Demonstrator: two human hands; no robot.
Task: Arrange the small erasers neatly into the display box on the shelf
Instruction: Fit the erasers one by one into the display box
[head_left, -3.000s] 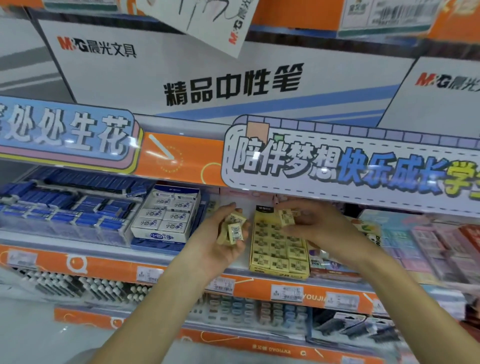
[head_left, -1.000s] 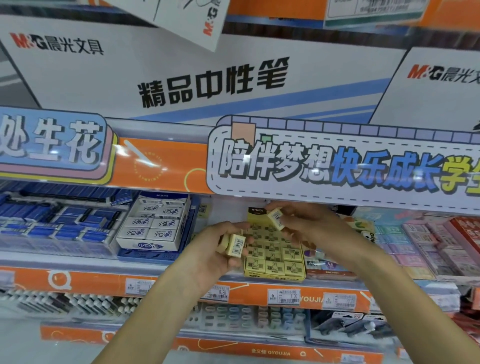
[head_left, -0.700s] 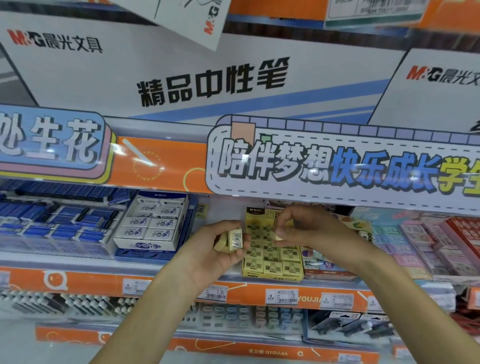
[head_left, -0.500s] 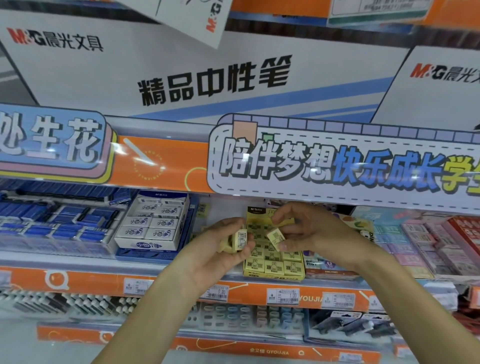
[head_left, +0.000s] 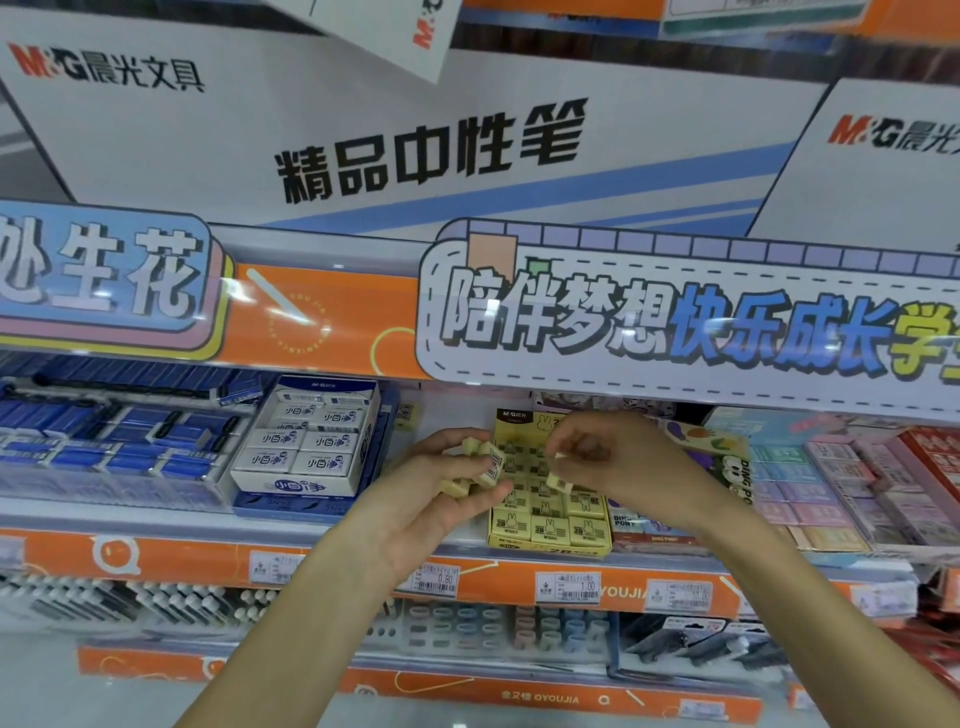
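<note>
A yellow display box (head_left: 549, 543) with rows of small yellow rabbit-print erasers stands on the shelf, centre of view. My left hand (head_left: 436, 493) hovers just left of the box and holds a few loose yellow erasers (head_left: 488, 464) in its curled fingers. My right hand (head_left: 618, 462) is over the box's middle rows, partly blurred, and pinches one small eraser (head_left: 558, 480) just above the packed ones. The box's far rows are hidden behind my right hand.
A white eraser carton (head_left: 306, 441) sits left of the yellow box, with blue packs (head_left: 114, 441) further left. Pastel eraser boxes (head_left: 831, 478) fill the right. The banner (head_left: 675, 322) overhangs the shelf. An orange price rail (head_left: 519, 582) runs along the front edge.
My right hand took an eraser from the back of the box area, swung it toward my left hand, then lowered it onto the box's middle rows. My left hand stayed put.
</note>
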